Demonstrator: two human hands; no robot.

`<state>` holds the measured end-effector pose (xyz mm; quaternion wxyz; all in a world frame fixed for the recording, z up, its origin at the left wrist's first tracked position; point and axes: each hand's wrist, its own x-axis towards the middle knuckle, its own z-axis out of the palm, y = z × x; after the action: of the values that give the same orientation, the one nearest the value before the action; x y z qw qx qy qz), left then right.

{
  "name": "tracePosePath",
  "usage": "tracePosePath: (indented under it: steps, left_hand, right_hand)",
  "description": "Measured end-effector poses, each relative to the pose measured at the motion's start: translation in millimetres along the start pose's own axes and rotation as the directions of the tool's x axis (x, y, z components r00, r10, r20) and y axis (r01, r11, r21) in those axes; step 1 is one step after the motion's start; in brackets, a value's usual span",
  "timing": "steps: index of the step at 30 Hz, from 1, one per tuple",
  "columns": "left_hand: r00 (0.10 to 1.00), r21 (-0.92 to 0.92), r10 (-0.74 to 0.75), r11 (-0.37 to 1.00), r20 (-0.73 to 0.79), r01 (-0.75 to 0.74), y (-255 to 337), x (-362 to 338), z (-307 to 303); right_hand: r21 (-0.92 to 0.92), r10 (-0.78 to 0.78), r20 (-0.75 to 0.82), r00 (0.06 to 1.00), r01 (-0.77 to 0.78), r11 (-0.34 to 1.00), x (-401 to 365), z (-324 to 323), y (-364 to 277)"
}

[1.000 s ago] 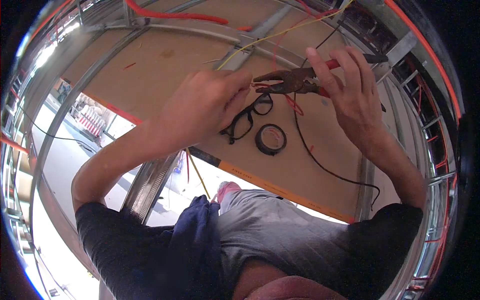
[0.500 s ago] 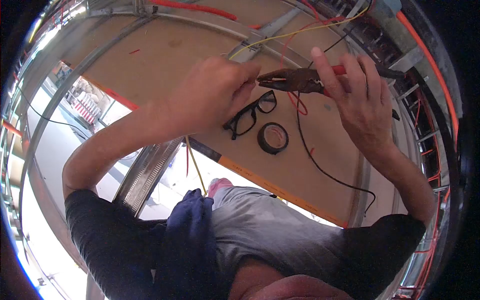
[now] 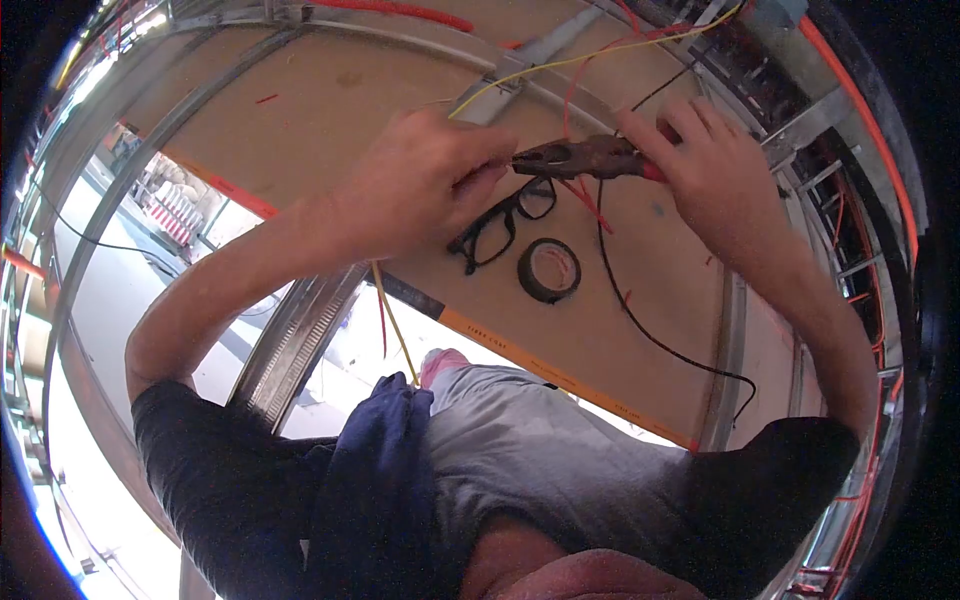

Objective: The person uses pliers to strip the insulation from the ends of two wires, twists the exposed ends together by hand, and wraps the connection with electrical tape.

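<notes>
My right hand (image 3: 715, 160) is wrapped around the red-handled end of a pair of rusty pliers (image 3: 590, 158), whose jaws point left. The jaw tips meet the fingertips of my left hand (image 3: 450, 175), which is closed in a pinch. A yellow wire (image 3: 560, 68) runs from the upper right to my left hand and hangs out below it; the piece between the fingertips is mostly hidden. Beneath the hands, black-framed glasses (image 3: 490, 245) and a roll of black tape (image 3: 549, 271) lie on a brown board.
The brown board (image 3: 400, 85) has an orange-printed edge (image 3: 560, 370) nearest my body. A black wire (image 3: 640, 335) trails across its right side, near a red wire (image 3: 590, 200). Metal framing (image 3: 300, 350) stands at left, with an orange conduit (image 3: 870, 120) at right.
My right hand has turned and its fingers, stretched out before, now curl around the plier handles. The plier jaws have tilted slightly and look closer together. My left hand has barely moved.
</notes>
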<state>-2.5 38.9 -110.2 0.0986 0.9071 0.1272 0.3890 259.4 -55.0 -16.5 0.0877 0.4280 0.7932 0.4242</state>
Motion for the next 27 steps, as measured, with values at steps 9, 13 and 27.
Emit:
tracePosePath:
  steps: [9, 13, 27]
  left_hand:
    - [0.998, -0.035, 0.038, 0.999, 0.048, -0.036, 2.1, -0.8, 3.6]
    - [0.996, -0.052, 0.082, 0.995, 0.042, -0.080, 2.7, -1.6, 5.1]
    - [0.997, -0.147, 0.047, 0.988, 0.055, -0.038, 6.6, -4.6, 8.2]
  right_hand:
    - [0.498, -0.169, 0.432, 0.886, -0.078, 0.864, 19.9, 15.3, 34.1]
    - [0.662, -0.304, 0.559, 0.771, -0.194, 0.724, 30.7, 22.4, 40.3]
    - [0.772, -0.391, 0.592, 0.705, -0.358, 0.525, 15.8, 36.8, 44.2]
